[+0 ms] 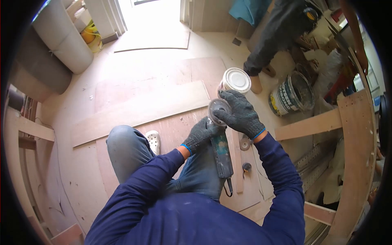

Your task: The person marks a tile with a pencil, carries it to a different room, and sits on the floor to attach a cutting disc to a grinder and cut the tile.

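Note:
An angle grinder (pixel 221 153) with a dark green and black body lies along my right thigh, its cord end toward me. My left hand (pixel 201 134), in a dark grey glove, is closed round the grinder's head. On the round disc (pixel 219 111) at the front of the tool, my right hand (pixel 241 112), gloved too, has its fingers and thumb pressed against the disc's edge and face. Just beyond that hand stands a tub with a white lid (pixel 237 80).
Wooden boards (pixel 143 112) lie on the floor ahead. At the right are a labelled bucket (pixel 292 94), a curved wooden frame (pixel 355 134) and another person's leg (pixel 271 34). A small disc (pixel 245 143) and a narrow wood strip (pixel 237 167) lie beside the grinder.

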Available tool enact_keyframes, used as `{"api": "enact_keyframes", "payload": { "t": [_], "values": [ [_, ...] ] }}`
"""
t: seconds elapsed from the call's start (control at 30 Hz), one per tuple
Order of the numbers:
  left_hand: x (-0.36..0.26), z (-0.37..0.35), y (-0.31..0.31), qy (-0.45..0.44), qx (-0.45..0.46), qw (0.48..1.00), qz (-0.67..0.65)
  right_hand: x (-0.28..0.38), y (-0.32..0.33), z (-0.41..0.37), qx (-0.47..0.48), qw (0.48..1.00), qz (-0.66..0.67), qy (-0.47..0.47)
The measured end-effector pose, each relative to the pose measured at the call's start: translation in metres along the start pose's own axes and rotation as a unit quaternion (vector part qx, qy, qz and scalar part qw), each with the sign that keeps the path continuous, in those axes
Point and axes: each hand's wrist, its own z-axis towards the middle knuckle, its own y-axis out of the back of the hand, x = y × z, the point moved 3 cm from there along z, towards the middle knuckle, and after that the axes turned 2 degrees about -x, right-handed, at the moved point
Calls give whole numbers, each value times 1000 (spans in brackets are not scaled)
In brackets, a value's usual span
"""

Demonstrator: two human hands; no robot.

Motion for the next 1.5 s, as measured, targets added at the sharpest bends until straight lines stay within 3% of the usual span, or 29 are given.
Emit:
{"api": "enact_keyframes", "payload": {
  "t": [0.07,0.1,0.13,0.2,0.23,0.3,0.4,0.43,0.47,0.5,0.53,0.57,0.6,0.7,0.8,0.9,1.0,1.17,1.23,1.33,1.4,1.47,1.5],
  "values": [
    [5,1,-2,-7,14,999,-32,-14,-15,9,-59,997,49,7],
    [14,5,-2,-13,25,998,-53,-18,-26,9,37,987,137,-81],
    [1,0,-1,-24,15,999,-18,-17,-38,10,-4,990,122,-76],
    [-16,-7,-2,-21,11,999,29,-15,-51,9,-73,965,139,-210],
    [-19,-5,-3,-28,6,999,32,-11,-50,10,-76,966,141,-201],
    [-18,-3,-6,-48,1,998,41,-9,-48,4,-150,926,188,-291],
    [1,5,-7,-41,-6,997,58,-15,-52,1,-187,910,226,-292],
    [-3,3,-6,-22,10,999,38,-12,-46,2,-109,909,254,-312],
    [-5,-1,-5,-24,11,999,42,-8,-36,-1,-113,909,255,-310],
    [-6,-2,-4,-18,16,999,46,3,-24,0,-85,971,155,-161],
    [-8,-2,-3,-10,20,999,47,14,-12,0,-51,998,48,-7],
    [-14,2,-4,-59,54,995,58,16,0,3,55,996,64,41],
    [-16,1,-4,-60,52,995,59,10,5,5,55,995,65,44],
    [-27,-14,-7,-67,18,990,125,13,9,6,54,970,-6,237],
    [-36,-21,-14,-54,41,997,43,9,-5,3,4,970,59,235],
    [-44,-20,-16,-130,88,987,22,21,-5,-6,-46,981,59,181],
    [-34,-14,-17,-142,144,977,66,25,-6,-20,-94,985,54,132],
    [-39,-26,-25,-145,95,979,105,26,-12,-33,-152,983,69,79],
    [-43,-36,-25,-181,-15,975,126,28,-19,-37,-157,982,98,49],
    [-26,-35,-23,-220,-32,958,180,24,-26,-41,-177,980,91,16],
    [-1,-23,-27,-160,5,986,36,24,-24,-42,-165,985,52,7],
    [-3,-19,-24,-126,109,977,135,19,-18,-42,-108,993,45,17],
    [-2,-20,-29,-111,67,988,87,14,-13,-41,-54,997,43,20]
  ]
}}
